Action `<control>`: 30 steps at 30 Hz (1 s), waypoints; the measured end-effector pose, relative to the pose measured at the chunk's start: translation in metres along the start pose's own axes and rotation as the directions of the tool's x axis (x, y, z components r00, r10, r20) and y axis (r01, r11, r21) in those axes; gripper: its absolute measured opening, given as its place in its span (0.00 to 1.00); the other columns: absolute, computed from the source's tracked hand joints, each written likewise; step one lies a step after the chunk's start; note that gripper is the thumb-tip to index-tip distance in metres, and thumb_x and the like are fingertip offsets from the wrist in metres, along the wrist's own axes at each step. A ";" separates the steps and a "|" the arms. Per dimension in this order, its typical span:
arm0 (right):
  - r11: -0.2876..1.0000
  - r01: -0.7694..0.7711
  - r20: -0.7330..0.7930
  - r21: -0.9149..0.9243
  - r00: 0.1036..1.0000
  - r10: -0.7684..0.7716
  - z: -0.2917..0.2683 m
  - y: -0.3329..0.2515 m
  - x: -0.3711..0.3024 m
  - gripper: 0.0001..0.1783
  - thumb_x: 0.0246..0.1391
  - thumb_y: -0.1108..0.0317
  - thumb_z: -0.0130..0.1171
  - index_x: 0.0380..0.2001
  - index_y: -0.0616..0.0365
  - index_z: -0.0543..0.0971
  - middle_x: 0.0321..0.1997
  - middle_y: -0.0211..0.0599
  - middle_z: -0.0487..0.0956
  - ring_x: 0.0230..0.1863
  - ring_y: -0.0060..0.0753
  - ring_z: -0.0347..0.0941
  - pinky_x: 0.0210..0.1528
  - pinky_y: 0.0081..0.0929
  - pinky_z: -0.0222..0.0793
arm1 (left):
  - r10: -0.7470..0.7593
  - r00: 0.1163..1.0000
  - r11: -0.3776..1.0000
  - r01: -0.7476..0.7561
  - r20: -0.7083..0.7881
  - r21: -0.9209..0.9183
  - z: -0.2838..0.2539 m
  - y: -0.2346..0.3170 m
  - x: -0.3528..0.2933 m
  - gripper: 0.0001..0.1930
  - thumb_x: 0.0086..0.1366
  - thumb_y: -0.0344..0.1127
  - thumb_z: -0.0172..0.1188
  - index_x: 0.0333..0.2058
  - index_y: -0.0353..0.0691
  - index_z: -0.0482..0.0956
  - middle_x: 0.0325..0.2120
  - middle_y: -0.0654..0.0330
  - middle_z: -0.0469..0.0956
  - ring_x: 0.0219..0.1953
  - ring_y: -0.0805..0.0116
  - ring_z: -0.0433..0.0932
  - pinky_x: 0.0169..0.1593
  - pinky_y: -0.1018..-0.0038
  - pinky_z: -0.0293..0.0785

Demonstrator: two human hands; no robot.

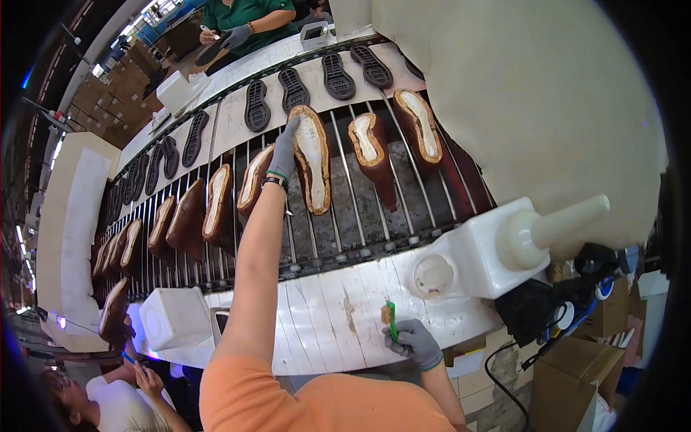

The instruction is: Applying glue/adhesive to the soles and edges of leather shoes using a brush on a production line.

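My left hand point(284, 153), in a grey glove, reaches far out over the rack of metal rods. It grips the edge of a brown lasted shoe upper point(312, 162), bottom face up, pale in the middle with a tan rim; some fingers are hidden behind it. Nearer to me, my gloved right hand point(416, 344) is closed around a green-handled brush point(389, 320), tan bristles upward, over the white worktop point(324, 317). More upturned shoe uppers stand at both sides of the held one, such as a short one point(368, 144) and another point(419, 128) to the right.
Dark rubber soles point(337, 76) lie in a row on the far white strip. A white container with a spout point(504, 245) stands at right beside a round cup point(433, 276). A white box point(175, 318) is at left. Co-workers sit opposite point(248, 14) and lower left point(126, 403).
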State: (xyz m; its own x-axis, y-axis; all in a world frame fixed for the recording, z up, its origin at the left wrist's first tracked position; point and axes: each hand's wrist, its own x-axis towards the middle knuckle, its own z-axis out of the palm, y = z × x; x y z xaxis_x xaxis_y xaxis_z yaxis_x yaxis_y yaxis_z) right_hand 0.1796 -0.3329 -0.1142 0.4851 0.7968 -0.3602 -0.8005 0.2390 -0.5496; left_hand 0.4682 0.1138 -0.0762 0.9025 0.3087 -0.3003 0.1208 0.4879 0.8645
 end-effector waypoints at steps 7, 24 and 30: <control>0.993 0.089 -0.046 -0.081 0.995 -0.093 0.011 -0.002 0.000 0.21 0.60 0.64 0.56 0.50 0.70 0.77 0.33 0.34 0.80 0.20 0.14 0.63 0.18 0.13 0.54 | 0.384 0.913 0.923 -0.379 -0.134 0.065 0.038 0.009 -0.159 0.17 0.66 0.47 0.61 0.42 0.38 0.79 0.35 0.63 0.81 0.34 0.73 0.80 0.39 0.76 0.76; 0.204 -0.093 -0.225 -0.974 0.373 -0.900 0.041 -0.051 -0.057 0.15 0.55 0.67 0.62 0.46 0.53 0.84 0.32 0.41 0.81 0.31 0.39 0.77 0.38 0.32 0.71 | 0.071 0.991 0.231 -0.128 0.114 0.965 0.043 -0.098 -0.301 0.44 0.62 0.73 0.45 0.49 0.28 0.76 0.44 0.36 0.79 0.51 0.39 0.76 0.56 0.58 0.69; -0.053 -0.482 -0.168 -0.874 0.404 -0.899 0.033 -0.063 -0.053 0.12 0.56 0.60 0.60 0.40 0.52 0.84 0.36 0.41 0.82 0.37 0.47 0.79 0.40 0.39 0.73 | -0.290 0.943 0.291 -0.077 0.164 0.954 0.010 -0.088 -0.351 0.40 0.59 0.63 0.62 0.57 0.33 0.73 0.48 0.48 0.80 0.49 0.59 0.79 0.54 0.68 0.71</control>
State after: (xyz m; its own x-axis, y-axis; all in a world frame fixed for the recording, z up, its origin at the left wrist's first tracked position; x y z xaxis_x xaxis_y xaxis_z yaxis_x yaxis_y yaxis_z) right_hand 0.1925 -0.3714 -0.0360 0.9749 0.0136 0.2221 0.1162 -0.8823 -0.4560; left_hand 0.1453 -0.0457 -0.0433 0.8839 0.0153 -0.4675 0.3599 -0.6606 0.6588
